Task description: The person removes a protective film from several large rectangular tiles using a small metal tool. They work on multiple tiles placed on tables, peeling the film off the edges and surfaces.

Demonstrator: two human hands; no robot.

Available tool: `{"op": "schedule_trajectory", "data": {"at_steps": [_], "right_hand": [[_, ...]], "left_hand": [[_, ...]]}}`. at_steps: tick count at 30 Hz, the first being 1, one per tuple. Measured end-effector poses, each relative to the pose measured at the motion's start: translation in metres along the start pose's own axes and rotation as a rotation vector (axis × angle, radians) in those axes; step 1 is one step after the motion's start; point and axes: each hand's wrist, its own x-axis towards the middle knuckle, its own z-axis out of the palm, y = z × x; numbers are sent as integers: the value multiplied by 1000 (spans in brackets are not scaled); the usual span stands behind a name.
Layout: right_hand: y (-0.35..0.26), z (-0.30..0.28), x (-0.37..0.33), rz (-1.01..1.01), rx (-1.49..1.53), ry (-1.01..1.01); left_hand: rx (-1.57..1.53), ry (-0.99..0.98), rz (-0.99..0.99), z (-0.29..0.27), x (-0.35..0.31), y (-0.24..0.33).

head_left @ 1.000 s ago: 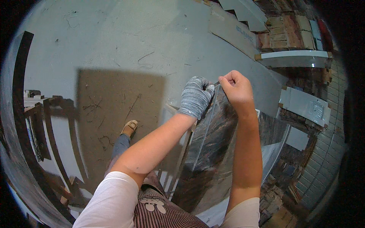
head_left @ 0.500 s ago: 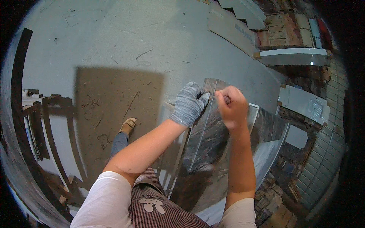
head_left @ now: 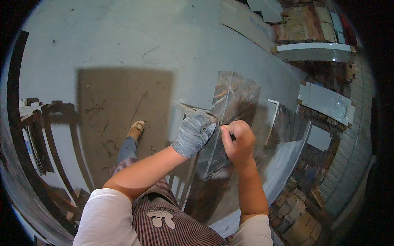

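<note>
Dim, cool light covers the floor (head_left: 115, 45), palest toward upper centre. A boxy brown shadow (head_left: 123, 88) sits left of centre. The slab (head_left: 242, 100) carries a dull sheen. At far left a dark beam (head_left: 14, 82) bows; corners fall black.

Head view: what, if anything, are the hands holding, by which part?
Cannot be told: the gloved left hand curls at the marbled panel, along its long edge; the right hand is curled, contents unclear.
</note>
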Motion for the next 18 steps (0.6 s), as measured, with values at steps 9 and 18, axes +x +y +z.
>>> {"op": "schedule_trajectory", "data": {"at_steps": [9, 18], "right_hand": [[-28, 1, -55, 71, -13, -16], [-62, -1, -117, 117, -21, -67]], "left_hand": [[34, -81, 37, 2, -56, -7], [129, -171, 111, 4, -120, -3]]}}
